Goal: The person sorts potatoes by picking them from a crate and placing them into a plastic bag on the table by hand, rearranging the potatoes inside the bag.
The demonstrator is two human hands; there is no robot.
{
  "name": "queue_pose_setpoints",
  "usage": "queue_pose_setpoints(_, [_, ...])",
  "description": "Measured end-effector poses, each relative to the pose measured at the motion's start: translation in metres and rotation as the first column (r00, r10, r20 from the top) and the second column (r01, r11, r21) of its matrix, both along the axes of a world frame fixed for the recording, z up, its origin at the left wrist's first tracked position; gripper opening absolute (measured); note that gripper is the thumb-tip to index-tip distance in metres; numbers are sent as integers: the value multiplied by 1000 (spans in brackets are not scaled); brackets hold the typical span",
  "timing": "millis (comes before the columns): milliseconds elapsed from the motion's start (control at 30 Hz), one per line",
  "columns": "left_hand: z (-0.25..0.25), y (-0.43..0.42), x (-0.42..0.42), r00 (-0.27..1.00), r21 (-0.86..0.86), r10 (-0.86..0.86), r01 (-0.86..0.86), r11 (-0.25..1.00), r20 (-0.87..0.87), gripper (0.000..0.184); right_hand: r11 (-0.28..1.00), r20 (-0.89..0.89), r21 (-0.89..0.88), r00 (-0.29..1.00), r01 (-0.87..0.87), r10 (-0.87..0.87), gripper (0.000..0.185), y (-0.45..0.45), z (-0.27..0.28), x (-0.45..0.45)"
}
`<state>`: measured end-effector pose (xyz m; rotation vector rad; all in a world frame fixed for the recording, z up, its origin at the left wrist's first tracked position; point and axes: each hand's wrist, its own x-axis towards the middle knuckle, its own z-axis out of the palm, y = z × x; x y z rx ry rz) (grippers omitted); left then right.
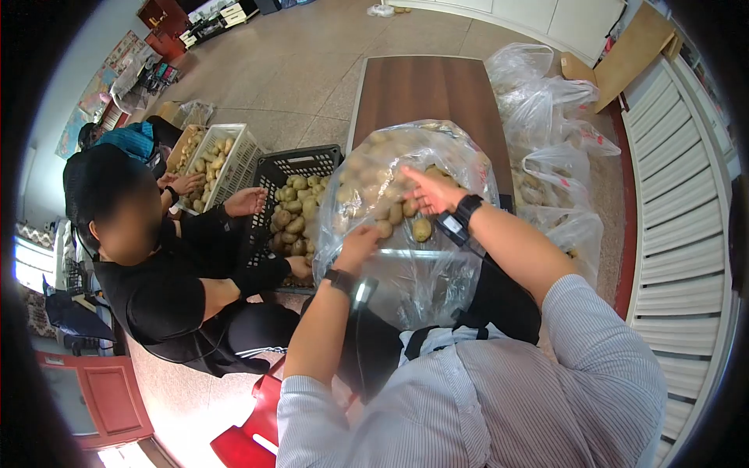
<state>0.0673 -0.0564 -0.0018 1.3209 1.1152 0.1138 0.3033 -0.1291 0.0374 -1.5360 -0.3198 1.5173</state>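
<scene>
A large clear plastic bag [452,277] lies open on the brown table, with several potatoes [422,229] inside its mouth. My left hand [360,245] is at the near left side of the bag, its fingers closed on the plastic close to a few potatoes. Over the potatoes, my right hand [431,190] is open, its fingers stretched to the left and the thumb apart. Just left of the bag stands a black crate [297,158] of potatoes. A co-worker's two hands are at that crate, one above its left side and one by its near end.
The brown table [427,86] extends beyond the bag. Filled plastic bags [558,168] line the floor on the right, beside a white radiator [675,210]. A white crate [243,156] of potatoes stands left. A co-worker in black sits close on my left, near a red stool [250,433].
</scene>
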Motion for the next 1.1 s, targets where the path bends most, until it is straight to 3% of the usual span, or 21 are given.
queue_pose_setpoints(33, [-4,20,0,993,-94,-105,110,990,60,30,1000,-2,-2,1000,11,-11,56,14,-7,10])
queue_pose_setpoints(67, [-13,29,0,993,-97,-100,105,990,58,30,1000,-5,-6,1000,6,-6,56,27,-15,18])
queue_pose_setpoints(133, [1,34,0,988,115,107,-120,986,109,27,985,39,173,999,27,-34,51,47,-33,28])
queue_pose_setpoints(200, [-1,51,2,977,141,161,-181,973,140,29,975,68,195,991,103,-118,46,60,-18,32])
queue_pose_setpoints(267, [-6,71,1,887,-30,288,-298,954,360,31,938,351,325,906,119,-237,46,72,1,36])
queue_pose_setpoints(300, [-9,81,-2,894,-42,279,-283,958,351,33,941,349,316,908,120,-232,46,78,5,43])
queue_pose_setpoints(367, [1,85,4,891,32,313,-341,939,329,33,873,686,453,696,-183,-210,51,92,6,64])
queue_pose_setpoints(400, [6,87,5,885,114,342,-393,912,315,32,876,685,446,700,-183,-203,51,102,-1,77])
queue_pose_setpoints(467, [4,93,3,887,57,350,-383,922,301,35,914,818,317,561,-253,-128,55,122,-22,102])
queue_pose_setpoints(533, [-1,98,4,893,11,348,-366,931,287,35,927,839,272,535,-257,-98,59,126,-20,107])
queue_pose_setpoints(633, [-9,106,3,886,-21,353,-364,931,300,36,975,854,-25,503,-220,135,61,118,5,114])
queue_pose_setpoints(733, [-20,111,0,867,-121,361,-340,933,344,40,985,881,-5,466,-174,87,60,113,-23,132])
queue_pose_setpoints(767, [-22,111,0,867,-120,362,-342,932,342,40,980,914,-25,393,-200,103,57,111,-35,140])
queue_pose_setpoints(800, [-23,110,0,870,-141,356,-327,934,341,47,980,913,-24,395,-199,102,57,110,-36,140])
queue_pose_setpoints(867, [-23,110,1,875,-160,344,-307,938,341,54,985,747,-101,643,-143,170,54,103,-37,139])
queue_pose_setpoints(933, [-21,108,2,871,-161,353,-316,935,341,53,990,731,-92,668,-104,138,49,95,-32,133])
queue_pose_setpoints(1000, [-18,107,2,879,-141,338,-308,941,336,52,972,941,141,330,-190,-73,44,89,-36,126])
queue_pose_setpoints(1033, [-17,106,2,885,-124,332,-308,943,327,51,957,961,173,251,-232,-112,38,84,-38,122])
queue_pose_setpoints(1100, [-19,106,-2,883,-105,317,-300,948,346,51,939,958,233,225,-252,-177,35,60,-37,98])
